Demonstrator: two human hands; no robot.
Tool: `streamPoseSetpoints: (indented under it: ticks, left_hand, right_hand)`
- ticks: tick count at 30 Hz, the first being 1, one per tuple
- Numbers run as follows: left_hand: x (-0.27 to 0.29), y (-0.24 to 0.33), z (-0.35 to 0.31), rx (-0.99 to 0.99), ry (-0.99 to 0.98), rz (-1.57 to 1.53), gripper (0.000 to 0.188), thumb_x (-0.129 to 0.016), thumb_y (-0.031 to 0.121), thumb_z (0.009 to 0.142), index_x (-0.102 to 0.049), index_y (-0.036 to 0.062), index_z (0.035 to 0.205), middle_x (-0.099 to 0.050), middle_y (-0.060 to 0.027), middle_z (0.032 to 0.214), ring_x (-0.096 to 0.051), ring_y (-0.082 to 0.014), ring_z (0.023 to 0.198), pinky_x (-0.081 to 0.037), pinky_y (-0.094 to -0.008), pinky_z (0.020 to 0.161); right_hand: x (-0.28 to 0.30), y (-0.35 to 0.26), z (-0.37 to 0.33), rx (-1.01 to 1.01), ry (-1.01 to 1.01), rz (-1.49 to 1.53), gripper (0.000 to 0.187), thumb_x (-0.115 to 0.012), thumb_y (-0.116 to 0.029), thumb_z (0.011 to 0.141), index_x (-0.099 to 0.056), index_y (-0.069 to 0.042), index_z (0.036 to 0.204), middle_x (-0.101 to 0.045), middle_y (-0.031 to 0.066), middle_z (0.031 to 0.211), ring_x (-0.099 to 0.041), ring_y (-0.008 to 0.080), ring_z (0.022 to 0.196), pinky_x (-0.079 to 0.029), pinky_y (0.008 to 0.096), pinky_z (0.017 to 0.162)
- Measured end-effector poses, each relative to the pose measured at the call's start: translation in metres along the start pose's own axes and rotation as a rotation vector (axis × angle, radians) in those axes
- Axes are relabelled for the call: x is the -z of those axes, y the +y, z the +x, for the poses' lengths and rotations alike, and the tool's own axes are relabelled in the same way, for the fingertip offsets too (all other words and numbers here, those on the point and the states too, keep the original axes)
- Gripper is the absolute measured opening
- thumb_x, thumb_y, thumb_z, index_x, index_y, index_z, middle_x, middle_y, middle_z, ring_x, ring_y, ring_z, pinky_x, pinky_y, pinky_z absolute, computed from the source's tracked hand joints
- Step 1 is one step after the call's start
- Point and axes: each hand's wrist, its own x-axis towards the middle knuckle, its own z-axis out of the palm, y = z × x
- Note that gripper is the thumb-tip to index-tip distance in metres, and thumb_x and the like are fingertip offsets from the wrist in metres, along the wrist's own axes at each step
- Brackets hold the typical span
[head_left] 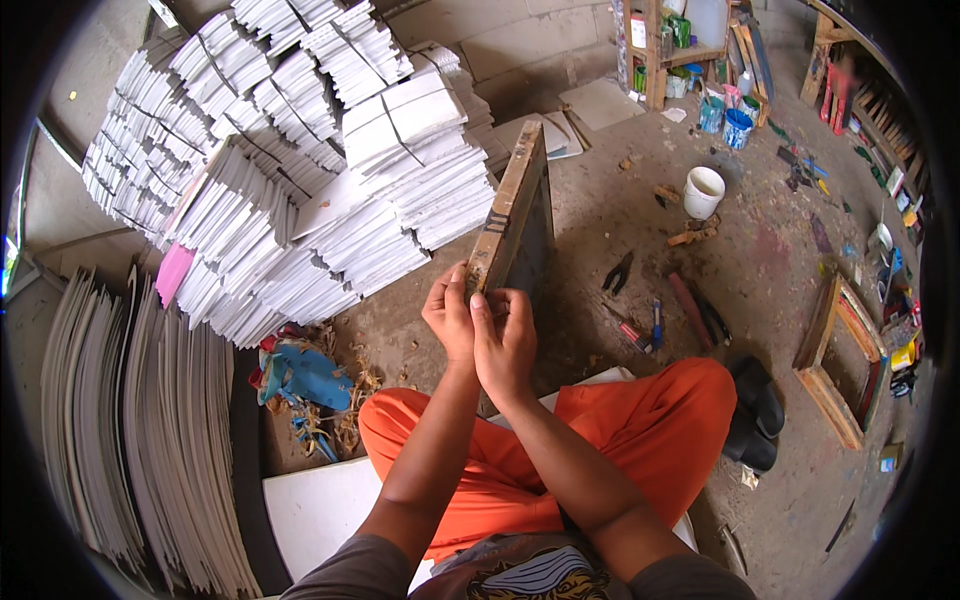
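A wooden frame point(507, 205), worn and stained, stands up on edge in front of me, its long side running away from my body. A dark panel or mesh shows on its right face. My left hand point(450, 312) closes around the near end from the left. Pressed beside it, my right hand point(503, 345) grips the same end, thumb on top and fingers curled to the right. The wrists nearly touch. My palms and the frame's lower near corner are hidden.
Tied paper stacks point(405, 125) rise at the left, with upright sheets point(150, 430) nearer me. Pliers point(618, 272), a screwdriver point(630, 330) and a white bucket point(704, 192) sit on the floor. Further right are another wooden frame point(812, 345), black shoes point(757, 410) and paint pots point(737, 128).
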Motion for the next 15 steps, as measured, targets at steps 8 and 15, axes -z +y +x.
streamPoseSetpoints:
  ticks: [8, 15]
  left_hand:
    - [-0.002, 0.003, -0.002, 0.0, -0.018, 0.028, 0.028, -0.063, 0.02, 0.103, -0.076, -0.0045, 0.11, -0.074, -0.0069, 0.092, -0.064, -0.0113, 0.081, -0.052, -0.0271, 0.074]
    - [-0.003, 0.002, -0.002, 0.042, -0.005, 0.004, 0.031, -0.062, 0.023, 0.102, -0.075, -0.0033, 0.111, -0.074, -0.0063, 0.095, -0.064, -0.0126, 0.083, -0.052, -0.0287, 0.079]
  right_hand:
    - [-0.004, -0.014, 0.008, -0.101, 0.007, -0.096, 0.028, -0.061, -0.028, 0.106, -0.059, -0.001, 0.107, -0.068, 0.0176, 0.098, -0.069, 0.0334, 0.09, -0.054, 0.0431, 0.079]
    - [-0.003, -0.013, 0.008, 0.015, 0.02, -0.167, 0.016, -0.057, -0.017, 0.105, -0.058, -0.001, 0.103, -0.067, 0.0224, 0.095, -0.067, 0.0426, 0.089, -0.052, 0.0485, 0.076]
